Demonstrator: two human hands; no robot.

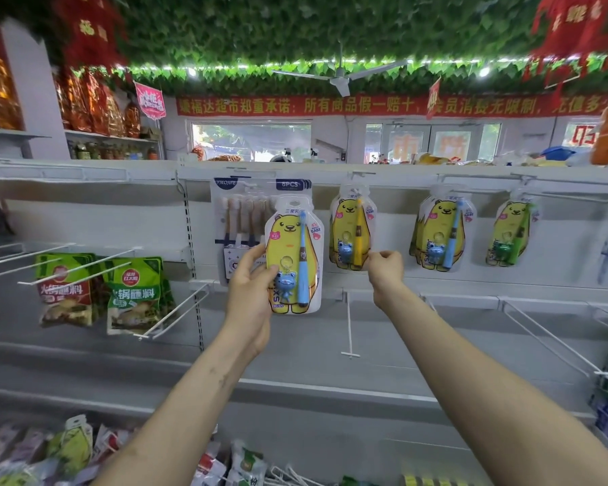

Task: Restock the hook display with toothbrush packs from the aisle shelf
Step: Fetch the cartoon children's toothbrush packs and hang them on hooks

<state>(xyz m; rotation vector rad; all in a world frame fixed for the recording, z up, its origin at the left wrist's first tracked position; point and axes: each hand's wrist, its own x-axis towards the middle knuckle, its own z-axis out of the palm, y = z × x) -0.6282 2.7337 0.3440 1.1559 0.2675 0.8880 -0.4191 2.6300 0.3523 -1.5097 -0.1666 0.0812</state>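
My left hand [255, 292] grips a yellow bear toothbrush pack [297, 236] with a blue brush and blue frog charm, holding it upright in front of an eight-piece brush pack [236, 219] on the hook row. My right hand [385, 270] is raised with fingers curled, its fingertips at the lower right edge of a hanging yellow-brush bear pack [350, 229]; I cannot tell whether it pinches that pack. Two more bear packs hang further right: a blue-brush pack [439, 229] and a green-brush pack [511, 233].
Bare white hooks [349, 320] stick out of the lower row, with more hooks [548, 338] at the right. Green sauce pouches [134, 296] hang at the left. Loose packs [71, 447] lie on the shelf below. The top shelf rail [401, 170] runs overhead.
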